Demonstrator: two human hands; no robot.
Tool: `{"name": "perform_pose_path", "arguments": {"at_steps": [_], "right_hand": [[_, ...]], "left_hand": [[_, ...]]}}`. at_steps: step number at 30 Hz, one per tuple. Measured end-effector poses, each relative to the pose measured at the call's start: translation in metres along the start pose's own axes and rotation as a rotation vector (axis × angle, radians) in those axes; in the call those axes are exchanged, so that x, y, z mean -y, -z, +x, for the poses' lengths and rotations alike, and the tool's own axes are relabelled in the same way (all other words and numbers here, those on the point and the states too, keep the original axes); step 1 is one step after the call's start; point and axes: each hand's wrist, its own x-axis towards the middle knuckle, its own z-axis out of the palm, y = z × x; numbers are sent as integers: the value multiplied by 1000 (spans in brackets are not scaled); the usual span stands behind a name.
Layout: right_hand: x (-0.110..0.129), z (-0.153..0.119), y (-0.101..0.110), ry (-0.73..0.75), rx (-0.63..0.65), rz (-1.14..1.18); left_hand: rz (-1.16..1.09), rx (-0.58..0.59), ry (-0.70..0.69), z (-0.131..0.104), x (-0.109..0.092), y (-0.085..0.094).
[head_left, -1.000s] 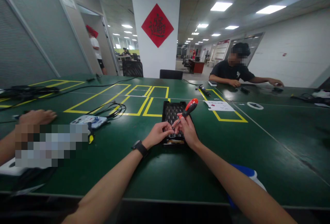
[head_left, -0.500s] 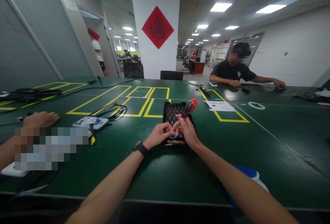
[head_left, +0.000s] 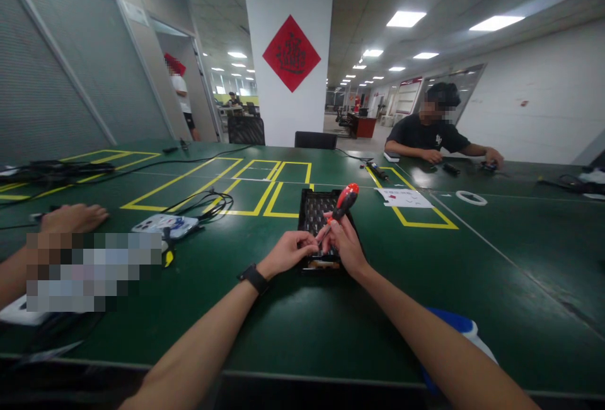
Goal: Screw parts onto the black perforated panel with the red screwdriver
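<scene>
Watching from afar, I find the screwdriver (head_left: 347, 199) just below the middle of the frame, over the black tray (head_left: 314, 211), its long axis slanting from the handle's red end at upper right down toward the lower left. The right hand (head_left: 347, 244) has its fingers bent closed around it near where handle meets shaft, while the left hand (head_left: 286, 252) lies to the left and nearer the tip, thumb and fingers drawn almost together. I cannot tell whether those left fingertips pinch anything or touch the tip, as that spot is too small.
</scene>
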Motion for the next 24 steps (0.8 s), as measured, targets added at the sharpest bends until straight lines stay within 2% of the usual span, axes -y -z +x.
{"name": "perform_pose_path", "arguments": {"at_steps": [3,9,14,17,20,24], "right_hand": [[-1,1,1,-30,-14,38],[0,2,0,-18,-40,57],[-2,2,1,-12,-3,52],[-3,2,2,-12,3,32],[-3,1,1,-9,-3,16],[-2,0,1,-19,10,27]], "left_hand": [[-4,21,-26,-1,-3,1],[-4,-67,27,0,2,-4],[-78,24,7,1,2,0],[-73,-4,-17,1,-1,1],[-53,-53,25,1,-2,-2],[-66,-6,64,1,0,-2]]}}
